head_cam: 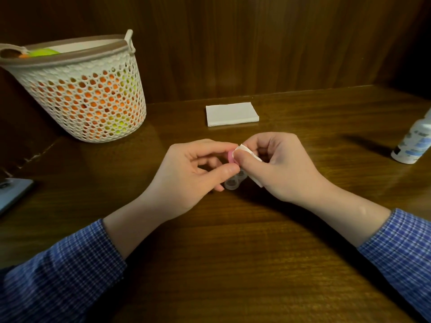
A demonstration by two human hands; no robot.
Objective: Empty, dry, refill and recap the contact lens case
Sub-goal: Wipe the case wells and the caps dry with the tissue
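My left hand (pixel 191 173) pinches a small pink cap (pixel 231 156) between thumb and forefinger above the table. My right hand (pixel 277 164) grips a folded white tissue (pixel 250 157) and presses it against the pink cap with the thumb. Just below both hands, the clear contact lens case (pixel 234 181) lies on the wooden table with both wells uncapped. A second cap is not visible. A white solution bottle (pixel 414 143) stands at the right edge of the view.
A stack of white tissues (pixel 232 113) lies behind the hands. A white mesh basket (pixel 79 89) with orange and green contents stands at the back left. A grey flat device (pixel 12 194) lies at the left edge. Wooden panels (pixel 256 43) close the back.
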